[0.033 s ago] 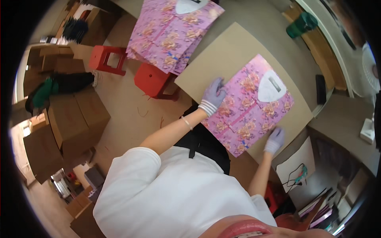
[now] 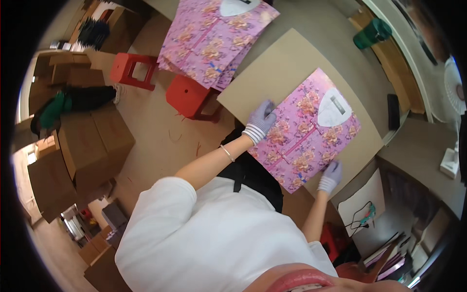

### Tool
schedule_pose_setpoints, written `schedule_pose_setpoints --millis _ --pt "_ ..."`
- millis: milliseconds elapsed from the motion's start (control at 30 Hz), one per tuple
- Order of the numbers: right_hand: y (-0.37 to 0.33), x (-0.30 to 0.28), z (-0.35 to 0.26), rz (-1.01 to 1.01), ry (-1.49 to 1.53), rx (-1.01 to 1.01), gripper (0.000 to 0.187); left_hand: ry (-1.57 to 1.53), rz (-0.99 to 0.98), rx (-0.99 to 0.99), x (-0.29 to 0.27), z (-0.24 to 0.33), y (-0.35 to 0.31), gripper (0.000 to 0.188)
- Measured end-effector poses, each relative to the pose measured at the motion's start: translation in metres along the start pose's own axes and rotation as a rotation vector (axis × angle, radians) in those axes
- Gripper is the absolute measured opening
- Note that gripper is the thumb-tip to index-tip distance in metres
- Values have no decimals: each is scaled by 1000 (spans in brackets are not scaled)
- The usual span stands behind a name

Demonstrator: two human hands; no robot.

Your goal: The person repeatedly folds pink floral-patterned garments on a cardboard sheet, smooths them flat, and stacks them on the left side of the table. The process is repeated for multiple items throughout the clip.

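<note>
A folded pink floral top (image 2: 301,141) with knotted fastenings lies aslant on a brown cardboard sheet (image 2: 265,68). At its neckline sits a white inset with a grey label (image 2: 336,104). My left hand (image 2: 260,121), in a pale lavender glove with a striped cuff, curls its fingers at the top's left edge. Beside the lower right edge rests my right hand (image 2: 332,176), gloved alike, fingers apart and slightly bent. Several matching folded tops (image 2: 209,44) form a fanned stack beyond the sheet, at the upper left.
Two red plastic stools (image 2: 192,97) stand left of the table. A green bottle (image 2: 372,34) lies at the far right, near a dark slim object (image 2: 393,111). Cardboard boxes (image 2: 97,141) fill the left side, with a person in green (image 2: 56,109) behind them.
My right hand has shifted slightly left and down, closer to the top's lower right edge. The view has moved a little; the folded top looks nearly unmoved.
</note>
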State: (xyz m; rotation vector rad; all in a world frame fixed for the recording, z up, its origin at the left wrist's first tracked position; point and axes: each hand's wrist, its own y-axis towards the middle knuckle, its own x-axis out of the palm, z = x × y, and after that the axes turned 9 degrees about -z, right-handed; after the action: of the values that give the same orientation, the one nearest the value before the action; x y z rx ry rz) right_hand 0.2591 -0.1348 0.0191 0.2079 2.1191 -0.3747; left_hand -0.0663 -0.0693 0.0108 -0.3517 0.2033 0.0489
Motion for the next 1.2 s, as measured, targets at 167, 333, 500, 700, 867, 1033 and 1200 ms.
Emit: schedule_pose_setpoints --millis 167,333,500,700,867,1033,1200 --pt "10 41 -21 -230 370 -2 34 156 20 -49 -49 -10 -19 57" --pt "48 77 -197 -424 898 -91 31 237 247 -65 -196 54 25 54" --pt "126 157 -339 -478 318 -227 58 616 273 42 -344 48 136 61" --pt "143 170 -383 -446 113 12 86 711 509 -182 -414 6 223 91" --pt "165 218 -341 -428 329 29 103 106 -173 -274 -430 -37 257 114" --pt "151 220 -378 -445 423 -54 98 298 -288 -97 -421 -49 243 108" --pt "162 198 -382 -580 576 121 78 23 -331 -228 -399 -34 225 71"
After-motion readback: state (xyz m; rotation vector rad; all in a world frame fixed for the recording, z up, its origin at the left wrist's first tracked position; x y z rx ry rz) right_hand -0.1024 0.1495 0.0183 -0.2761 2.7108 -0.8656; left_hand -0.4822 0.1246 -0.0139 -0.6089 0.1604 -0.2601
